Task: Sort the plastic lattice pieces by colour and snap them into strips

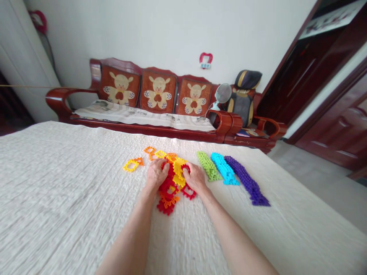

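Though both on the heap of red and yellow snap-together plastic pieces (169, 189), left grip (156, 175) and right grip (196, 177) curled, any pinch impossible to tell.

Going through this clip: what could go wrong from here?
The left hand and right hand press on a loose heap of red and yellow gear-edged plastic pieces, which might slip apart. The soft white quilted bedspread may give an uneven base. The right hand could also nudge the nearby green plastic strip.
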`<action>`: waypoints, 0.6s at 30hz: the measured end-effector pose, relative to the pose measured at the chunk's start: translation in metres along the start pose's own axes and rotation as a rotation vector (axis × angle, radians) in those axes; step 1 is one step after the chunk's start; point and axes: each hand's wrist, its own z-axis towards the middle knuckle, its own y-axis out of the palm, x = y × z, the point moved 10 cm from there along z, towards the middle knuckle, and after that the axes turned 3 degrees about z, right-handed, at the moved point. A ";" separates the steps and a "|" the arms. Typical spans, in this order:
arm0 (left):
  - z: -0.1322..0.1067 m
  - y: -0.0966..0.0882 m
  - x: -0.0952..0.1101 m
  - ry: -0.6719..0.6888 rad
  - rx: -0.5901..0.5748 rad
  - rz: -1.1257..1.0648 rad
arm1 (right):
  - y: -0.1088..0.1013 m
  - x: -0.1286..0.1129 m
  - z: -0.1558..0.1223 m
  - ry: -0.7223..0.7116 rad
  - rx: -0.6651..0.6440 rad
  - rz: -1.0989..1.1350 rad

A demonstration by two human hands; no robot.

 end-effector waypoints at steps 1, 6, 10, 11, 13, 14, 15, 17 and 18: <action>0.001 -0.002 -0.003 -0.050 -0.013 0.002 | 0.001 -0.002 -0.002 -0.007 -0.008 0.016; -0.001 -0.021 -0.022 -0.298 -0.024 -0.005 | 0.004 -0.011 -0.013 -0.071 -0.030 0.133; -0.001 -0.025 -0.027 -0.308 -0.016 -0.064 | 0.005 -0.013 -0.014 -0.090 -0.042 0.258; -0.001 -0.024 -0.029 -0.308 -0.012 -0.091 | 0.005 -0.011 -0.014 -0.070 -0.042 0.303; 0.000 -0.022 -0.037 -0.331 0.001 -0.155 | 0.007 -0.006 -0.012 -0.012 -0.063 0.404; 0.000 -0.021 -0.042 -0.355 0.010 -0.193 | 0.008 -0.003 -0.011 0.018 -0.079 0.454; 0.000 -0.020 -0.047 -0.382 0.021 -0.229 | 0.008 -0.001 -0.009 0.045 -0.087 0.499; -0.001 -0.019 -0.055 -0.429 0.045 -0.281 | 0.003 0.007 -0.006 0.101 -0.058 0.565; -0.001 -0.019 -0.057 -0.445 0.056 -0.291 | -0.001 0.012 -0.004 0.133 -0.027 0.577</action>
